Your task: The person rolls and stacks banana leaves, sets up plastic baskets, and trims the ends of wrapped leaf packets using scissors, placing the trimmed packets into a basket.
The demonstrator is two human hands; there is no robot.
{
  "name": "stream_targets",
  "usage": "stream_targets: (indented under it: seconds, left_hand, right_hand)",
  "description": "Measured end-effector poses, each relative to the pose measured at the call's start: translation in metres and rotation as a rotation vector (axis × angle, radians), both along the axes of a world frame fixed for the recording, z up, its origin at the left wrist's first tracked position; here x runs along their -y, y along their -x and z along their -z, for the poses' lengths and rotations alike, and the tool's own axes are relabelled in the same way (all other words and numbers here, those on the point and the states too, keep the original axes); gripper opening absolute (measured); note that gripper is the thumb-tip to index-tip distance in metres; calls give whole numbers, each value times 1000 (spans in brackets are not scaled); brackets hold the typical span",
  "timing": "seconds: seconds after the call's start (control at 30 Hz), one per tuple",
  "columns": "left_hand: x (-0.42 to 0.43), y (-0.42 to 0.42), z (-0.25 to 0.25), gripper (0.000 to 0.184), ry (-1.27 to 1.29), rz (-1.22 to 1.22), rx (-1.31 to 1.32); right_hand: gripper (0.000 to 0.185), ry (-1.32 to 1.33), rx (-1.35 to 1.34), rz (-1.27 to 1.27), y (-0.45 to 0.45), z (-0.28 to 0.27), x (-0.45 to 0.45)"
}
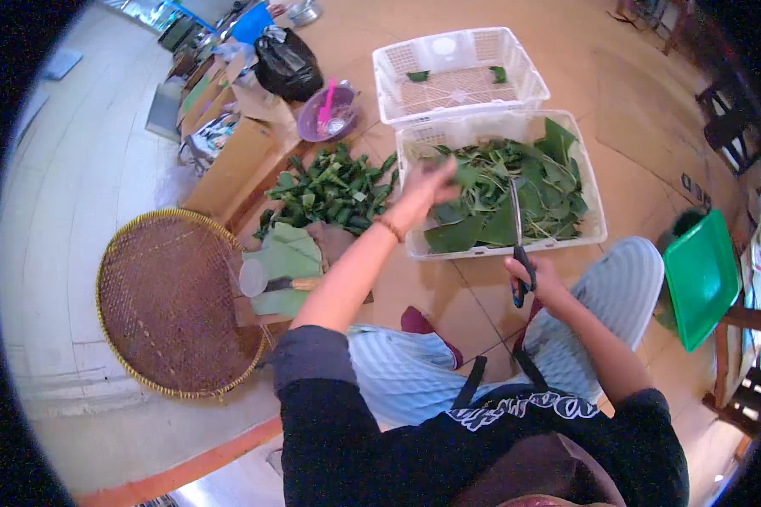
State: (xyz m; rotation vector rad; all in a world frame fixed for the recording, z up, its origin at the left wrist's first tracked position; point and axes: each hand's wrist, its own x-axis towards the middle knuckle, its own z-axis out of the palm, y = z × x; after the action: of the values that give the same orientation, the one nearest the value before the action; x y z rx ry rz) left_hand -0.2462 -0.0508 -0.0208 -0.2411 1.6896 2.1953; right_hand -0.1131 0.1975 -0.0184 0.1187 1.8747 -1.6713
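Observation:
My right hand (543,280) grips a pair of scissors (524,264) by the dark handles, with the long metal blades pointing away from me over the near white crate (599,215). Large green leaves and cut strips of leaf (503,221) fill this crate. Above its left side is my left hand (434,188), its fingers smeared by motion. A green blur shows at the fingertips, but I cannot tell whether it is held. Left of the crate, a heap of small green leaf-wrapped bundles (334,188) lies on the floor.
A second white crate (461,108) with two small green pieces stands behind. At left are a round woven tray (177,304), flat leaves (289,253) and a clear cup (252,277). Farther back are a purple basin (311,127), black bag (286,66) and cardboard box (230,165). A green tray (700,279) leans at right.

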Motion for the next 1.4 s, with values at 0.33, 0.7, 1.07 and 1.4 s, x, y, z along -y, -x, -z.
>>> stream_targets:
  seconds: [0.33, 0.7, 1.07, 1.4]
  left_hand:
    - [174, 94, 58, 26, 1373, -12, -519]
    - [258, 66, 114, 20, 2199, -112, -293]
    - [285, 53, 38, 30, 1473, -430, -352]
    - [148, 2, -113, 47, -394, -426, -150]
  right_hand:
    - [39, -246, 30, -60, 3, 10, 5]
    - [41, -217, 77, -124, 8, 21, 22]
    - [36, -259, 76, -228, 9, 4, 27]
    - [46, -209, -239, -180, 3, -23, 23]
